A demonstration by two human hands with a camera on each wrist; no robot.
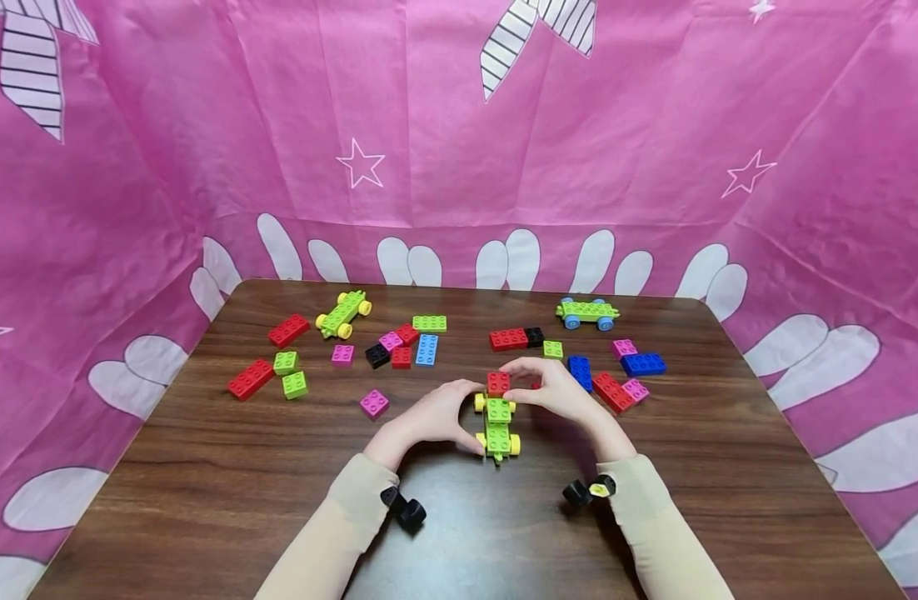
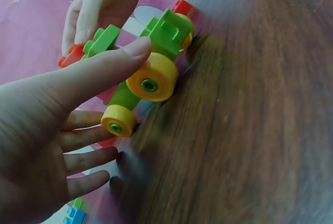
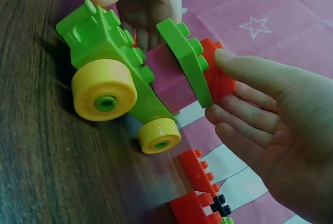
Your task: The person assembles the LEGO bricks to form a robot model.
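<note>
A green toy car base with yellow wheels (image 1: 498, 439) stands on the table in front of me. A pink brick (image 3: 169, 81) sits on it, and over that lies a green brick (image 3: 182, 60). On the far end of the green brick is a red brick (image 3: 216, 70). My right hand (image 1: 556, 392) pinches this red brick between thumb and fingers. My left hand (image 1: 436, 412) spans the car base lengthwise from the left, thumb (image 2: 117, 60) at its near end, forefinger by the far wheel. The other left fingers stretch out beside the car.
Loose red, green, pink and black bricks lie at the left, including a pink brick (image 1: 374, 404). Blue bricks (image 1: 643, 364) and more red and pink ones lie at the right. Two other car bases stand farther back, one yellow-wheeled (image 1: 344, 313), one blue-wheeled (image 1: 588, 312).
</note>
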